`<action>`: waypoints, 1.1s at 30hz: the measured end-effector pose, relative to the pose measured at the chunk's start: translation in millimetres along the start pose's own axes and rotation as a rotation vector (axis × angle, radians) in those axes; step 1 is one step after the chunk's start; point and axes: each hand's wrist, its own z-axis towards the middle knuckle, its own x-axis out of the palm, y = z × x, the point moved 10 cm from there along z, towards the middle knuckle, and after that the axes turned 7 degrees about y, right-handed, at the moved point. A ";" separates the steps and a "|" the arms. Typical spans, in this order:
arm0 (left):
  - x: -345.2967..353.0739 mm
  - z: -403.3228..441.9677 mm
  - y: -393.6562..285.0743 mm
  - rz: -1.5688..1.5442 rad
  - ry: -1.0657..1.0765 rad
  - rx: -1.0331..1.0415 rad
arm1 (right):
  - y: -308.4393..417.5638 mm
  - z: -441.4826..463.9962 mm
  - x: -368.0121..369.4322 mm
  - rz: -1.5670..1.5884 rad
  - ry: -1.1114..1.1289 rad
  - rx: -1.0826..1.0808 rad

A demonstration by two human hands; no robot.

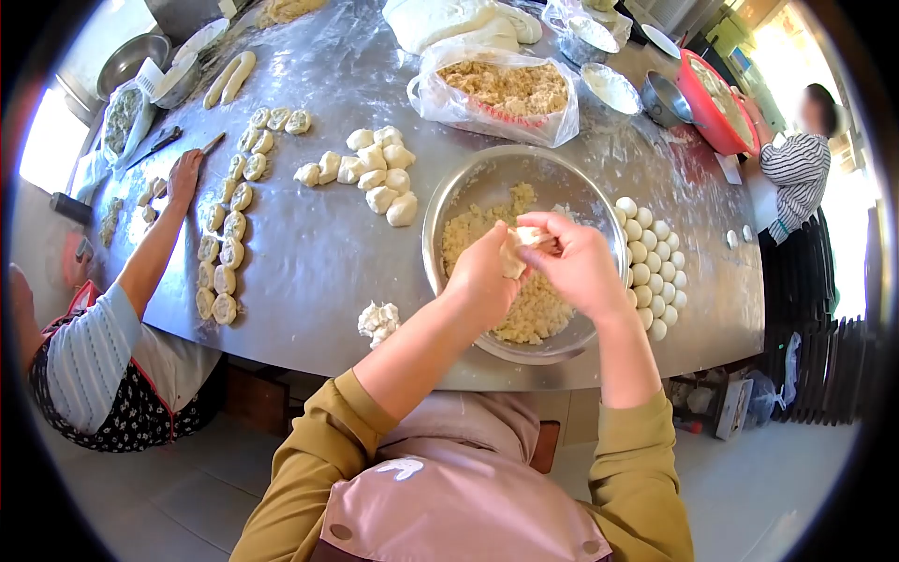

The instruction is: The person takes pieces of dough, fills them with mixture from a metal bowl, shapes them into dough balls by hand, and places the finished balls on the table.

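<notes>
My left hand [485, 273] and my right hand [576, 260] meet above a large steel bowl [434, 245]. Both are closed around one piece of pale dough [514, 255], which the fingers partly cover. Below them, crumbly yellowish filling [536, 320] lies in the bowl. To the right of the bowl, round white dough balls [653, 267] stand in close rows. Smooth uneven dough pieces [373, 176] are grouped to the left, beyond the bowl. A ragged lump of dough [378, 321] sits near the table's front edge by my left forearm.
A clear plastic bag of brown crumbly filling [506, 89] stands behind the bowl, near a big dough mass [459, 23]. At left, a co-worker's hand [184, 176] is beside rows of filled rolls [225, 279]. Another person [796, 164] stands at right by a red basin [716, 103].
</notes>
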 end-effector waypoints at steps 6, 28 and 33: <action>4.4 -4.0 1.5 0.054 0.044 0.058 | 23.3 -13.2 1.6 -0.225 -0.088 -0.183; 1.2 -9.0 -14.2 0.211 0.079 0.108 | 23.2 -13.4 6.1 -0.403 -0.241 -0.358; -2.9 -8.8 -24.5 0.104 0.091 0.141 | 5.0 -17.4 -13.5 -0.543 -0.292 -0.283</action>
